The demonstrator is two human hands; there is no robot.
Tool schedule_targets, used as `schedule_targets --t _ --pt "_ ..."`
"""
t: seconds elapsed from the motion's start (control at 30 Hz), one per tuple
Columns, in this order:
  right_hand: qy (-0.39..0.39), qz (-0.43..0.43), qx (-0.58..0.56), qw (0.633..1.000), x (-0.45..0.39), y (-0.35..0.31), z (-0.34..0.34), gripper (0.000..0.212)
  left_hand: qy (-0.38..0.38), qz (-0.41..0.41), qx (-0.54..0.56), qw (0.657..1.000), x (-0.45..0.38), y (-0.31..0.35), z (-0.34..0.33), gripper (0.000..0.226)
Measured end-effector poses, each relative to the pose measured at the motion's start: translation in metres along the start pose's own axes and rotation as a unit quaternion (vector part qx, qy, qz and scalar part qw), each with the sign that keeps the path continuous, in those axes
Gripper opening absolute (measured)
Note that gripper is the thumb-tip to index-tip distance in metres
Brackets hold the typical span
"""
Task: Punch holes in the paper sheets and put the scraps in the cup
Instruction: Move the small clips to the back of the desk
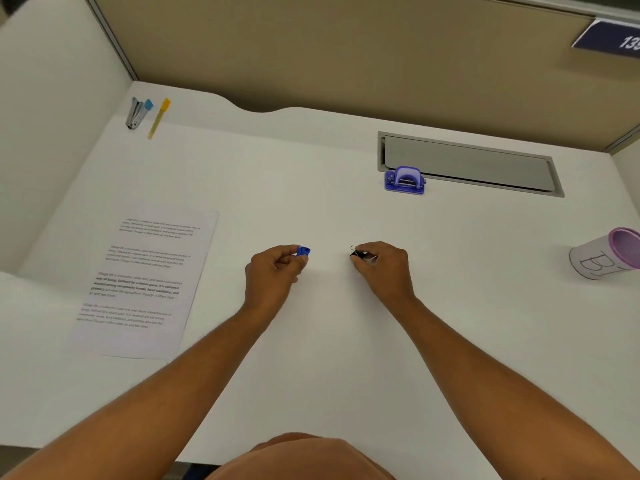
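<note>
Thin, floppy printed paper sheets lie flat on the white surface left of both hands, best slid by an edge, while the left hand pinches a blue binder clip and the right hand a black binder clip.

Desk bare between my arms and out ahead of my hands. Paper sheets lie flat at left, just beside my left forearm; nothing tall there. Hole punch stands ahead-right, at near edge of grey cable tray; open path to it from my right hand. Cup at far right edge, well apart. Stapler and yellow pen in far left corner. Partition walls close off back and left side.
</note>
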State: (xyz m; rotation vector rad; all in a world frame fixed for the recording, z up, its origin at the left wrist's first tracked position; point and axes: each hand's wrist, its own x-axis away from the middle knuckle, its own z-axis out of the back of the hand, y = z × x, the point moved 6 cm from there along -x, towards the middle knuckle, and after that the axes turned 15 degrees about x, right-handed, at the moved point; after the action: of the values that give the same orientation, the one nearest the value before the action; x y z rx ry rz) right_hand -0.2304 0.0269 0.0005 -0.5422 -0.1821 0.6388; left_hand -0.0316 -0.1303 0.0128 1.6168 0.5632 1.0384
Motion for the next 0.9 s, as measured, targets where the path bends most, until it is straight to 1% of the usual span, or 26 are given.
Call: schedule_targets --t 0.1,0.2,0.43,0.63,0.8,0.9 --pt "0.004 -0.017 -0.067 0.998 -0.004 -0.038 -0.015 0.015 0.008 -0.017 0.002 1.0 -0.018 0.017 0.028 0.023" --pt "0.002 -0.022 -0.109 0.994 -0.015 -0.082 -0.033 0.014 0.022 -0.037 0.003 0.999 -0.041 0.037 0.065 0.025" --pt "-0.012 -0.006 -0.129 0.992 -0.063 -0.188 -0.086 0.011 0.058 -0.1 -0.07 0.991 -0.125 0.091 0.163 0.026" --pt "-0.004 0.022 -0.098 0.995 -0.13 -0.274 -0.14 0.015 0.079 -0.136 -0.166 0.974 -0.224 0.129 0.223 0.031" --pt "0.012 0.059 -0.007 0.998 -0.198 -0.327 -0.177 0.021 0.09 -0.169 -0.252 0.949 -0.303 0.141 0.233 0.028" --pt "0.015 0.072 0.031 0.997 -0.242 -0.35 -0.194 0.021 0.105 -0.165 -0.281 0.94 -0.339 0.137 0.23 0.03"
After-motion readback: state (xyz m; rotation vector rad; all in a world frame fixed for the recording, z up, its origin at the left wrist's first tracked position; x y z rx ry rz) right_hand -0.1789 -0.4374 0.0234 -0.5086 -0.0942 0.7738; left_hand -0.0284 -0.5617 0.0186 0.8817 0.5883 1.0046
